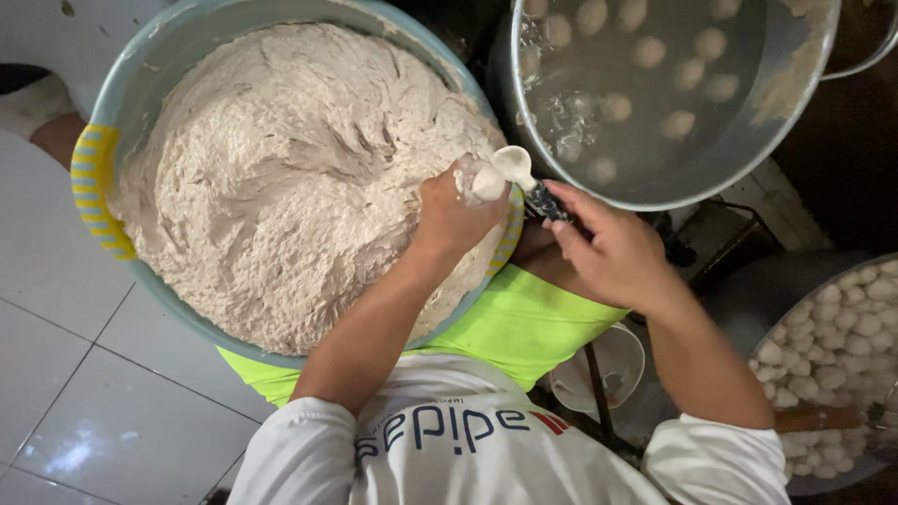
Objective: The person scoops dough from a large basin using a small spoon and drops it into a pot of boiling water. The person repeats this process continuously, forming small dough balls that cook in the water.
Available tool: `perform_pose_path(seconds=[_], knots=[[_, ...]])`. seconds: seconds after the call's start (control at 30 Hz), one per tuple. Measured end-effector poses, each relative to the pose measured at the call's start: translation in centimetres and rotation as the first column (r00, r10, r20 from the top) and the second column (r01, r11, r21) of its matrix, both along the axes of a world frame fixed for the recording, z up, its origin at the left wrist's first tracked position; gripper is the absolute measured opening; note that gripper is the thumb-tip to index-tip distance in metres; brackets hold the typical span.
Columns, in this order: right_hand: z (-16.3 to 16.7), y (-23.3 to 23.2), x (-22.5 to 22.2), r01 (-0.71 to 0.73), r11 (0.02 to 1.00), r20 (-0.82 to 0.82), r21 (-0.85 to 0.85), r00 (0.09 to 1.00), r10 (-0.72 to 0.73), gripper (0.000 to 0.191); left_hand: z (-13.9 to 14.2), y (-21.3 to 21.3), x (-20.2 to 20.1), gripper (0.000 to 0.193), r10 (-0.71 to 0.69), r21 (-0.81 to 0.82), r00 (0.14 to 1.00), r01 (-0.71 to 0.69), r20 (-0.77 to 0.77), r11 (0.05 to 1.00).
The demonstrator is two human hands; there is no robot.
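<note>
This looks like a small food-making kitchen working at floor level, turning out meatballs in bulk. At 10 o'clock a wide grey-blue plastic basin [140,84] brims with pale, sticky paste, resting over white glazed floor tiles [84,374]. At 1 o'clock a big steel pot of water [795,93] holds floating pale balls, and at 4 o'clock a round metal tub [795,468] is heaped with finished ones.

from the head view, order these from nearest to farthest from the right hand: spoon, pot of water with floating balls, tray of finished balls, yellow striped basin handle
1. spoon, held in the right hand
2. pot of water, just above the hand
3. tray of finished balls, lower right
4. yellow striped handle, far left on the basin rim
</note>
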State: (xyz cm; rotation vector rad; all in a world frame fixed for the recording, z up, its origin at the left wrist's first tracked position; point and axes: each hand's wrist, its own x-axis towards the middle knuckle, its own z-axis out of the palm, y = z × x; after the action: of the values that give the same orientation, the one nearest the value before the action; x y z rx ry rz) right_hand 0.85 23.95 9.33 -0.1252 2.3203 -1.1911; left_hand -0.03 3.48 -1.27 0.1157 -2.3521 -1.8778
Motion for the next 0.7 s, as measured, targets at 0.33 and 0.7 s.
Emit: perform_pose_path(seconds=[0.33,0.7], knots=[[-0.7,1.0,-0.6,0.138,0.959,0.454,-0.246,0.891,-0.012,0.051,-0.6,-0.7,-0.2,0.045,0.004,-0.418,1.0,0.004,0.018,0.909],[-1.2,4.5,-5.8,0.074,0.962,-0.14,0.264,0.989,-0.038,0.044,-0.1,-0.7,0.4,0.05,0.055,-0.456,0.994,-0.007,0.094,0.89]])
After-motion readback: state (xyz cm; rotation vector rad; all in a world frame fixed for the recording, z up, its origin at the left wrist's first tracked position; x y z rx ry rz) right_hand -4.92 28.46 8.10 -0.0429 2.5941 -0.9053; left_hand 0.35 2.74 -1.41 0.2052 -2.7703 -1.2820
